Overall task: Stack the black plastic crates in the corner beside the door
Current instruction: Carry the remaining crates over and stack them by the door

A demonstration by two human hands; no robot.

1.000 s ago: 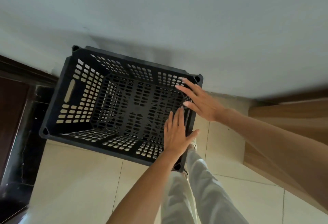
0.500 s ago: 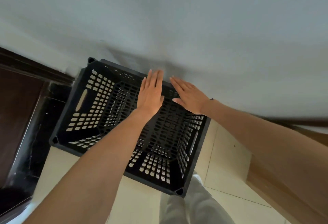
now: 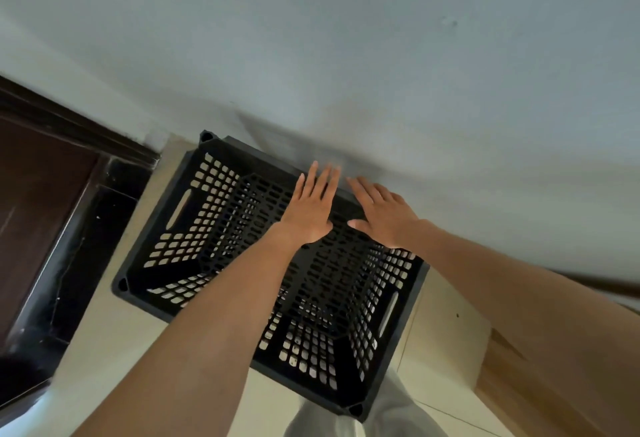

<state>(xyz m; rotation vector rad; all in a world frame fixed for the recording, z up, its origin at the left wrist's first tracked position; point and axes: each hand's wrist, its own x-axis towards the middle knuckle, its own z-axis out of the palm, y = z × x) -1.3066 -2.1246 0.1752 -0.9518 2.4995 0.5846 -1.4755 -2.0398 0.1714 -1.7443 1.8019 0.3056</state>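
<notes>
Pressing my left hand (image 3: 310,208) and right hand (image 3: 384,217) flat, holding nothing, on the far rim of the crate (image 3: 242,215), I judged it set by the door (image 3: 41,211); whether more remained, I couldn't tell.

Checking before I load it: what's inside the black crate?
Nothing loose shows inside the crate; pale floor shows through its holes. The left hand and right hand hide part of it.

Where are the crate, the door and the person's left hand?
black crate (image 3: 169,272): head view, solid patch near left corner.
door (image 3: 34,211): head view, brown panel.
left hand (image 3: 310,215): head view, back of hand.
</notes>
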